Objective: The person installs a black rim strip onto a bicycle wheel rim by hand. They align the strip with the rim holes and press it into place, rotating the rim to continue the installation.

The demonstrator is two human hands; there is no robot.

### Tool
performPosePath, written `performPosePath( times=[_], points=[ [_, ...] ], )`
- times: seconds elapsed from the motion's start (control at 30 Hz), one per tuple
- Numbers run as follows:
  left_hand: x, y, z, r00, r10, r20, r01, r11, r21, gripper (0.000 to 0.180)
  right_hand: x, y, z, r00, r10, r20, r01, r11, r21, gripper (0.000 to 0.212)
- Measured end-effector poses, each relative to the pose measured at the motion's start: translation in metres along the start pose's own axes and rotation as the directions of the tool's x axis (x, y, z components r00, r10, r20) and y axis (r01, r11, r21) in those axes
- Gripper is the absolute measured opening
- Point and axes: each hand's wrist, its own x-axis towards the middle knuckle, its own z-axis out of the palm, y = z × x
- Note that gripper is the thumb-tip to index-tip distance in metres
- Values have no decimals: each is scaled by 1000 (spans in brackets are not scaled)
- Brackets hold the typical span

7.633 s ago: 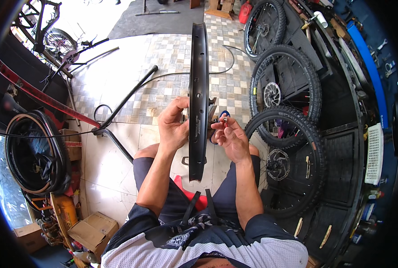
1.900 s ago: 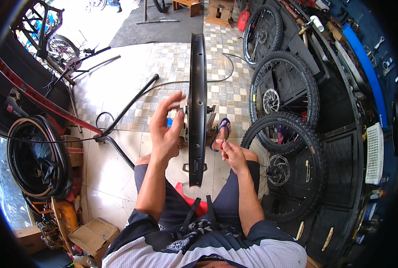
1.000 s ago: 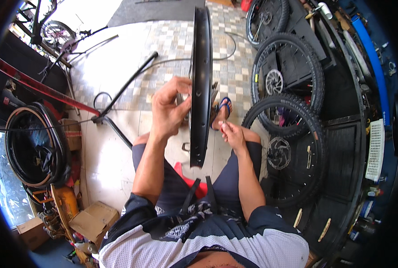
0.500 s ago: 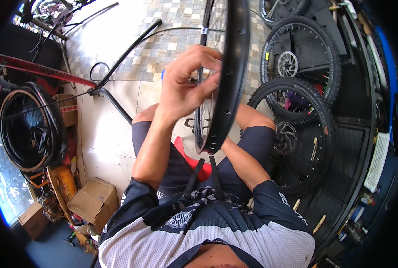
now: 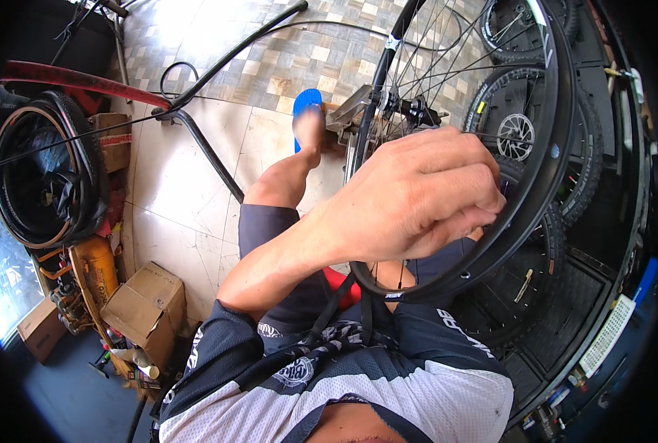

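Note:
A bare bicycle wheel with a black rim (image 5: 539, 188) and thin spokes stands tilted before me, with no tyre on it. Its dark hub (image 5: 420, 112) sits beside a stand's black upright (image 5: 383, 74), which has a white band. My left hand (image 5: 429, 188) reaches across inside the rim among the spokes. Its fingers are curled and pinched together close to the rim's inner side; whatever is between the tips is hidden. Behind the lower rim some skin of my right forearm shows, but my right hand is hidden by the wheel and my left hand.
Tyred wheels with disc rotors (image 5: 516, 137) lie at the right on black matting. Tyres (image 5: 37, 170) and an open cardboard box (image 5: 143, 310) are at the left. A black tubular frame (image 5: 203, 155) stands on the tiles near my foot in a blue sandal (image 5: 307, 111).
The wheel has swung from nearly edge-on to a more open, tilted view, farther right. My left hand has moved right and lower with it. My right forearm is now mostly covered.

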Motion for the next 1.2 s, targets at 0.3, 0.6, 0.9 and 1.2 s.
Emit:
performPosePath(
  times=[0.3,0.6,0.9,1.2],
  points=[
    [3,-2,1,999,8,-39,-9,999,-37,16,-4,2,2,1000,9,15,-10,1000,18,24],
    [6,1,1,999,-2,-33,2,1000,-22,16,-10,5,3,1000,17,15,-17,1000,24,23],
    [8,5,-3,1000,-22,13,22,1000,2,18,-16,6,2,1000,16,16,-17,1000,22,22],
    [8,8,-4,999,-29,18,29,999,18,21,-18,5,-2,1000,15,10,-15,1000,18,20]
  ],
)
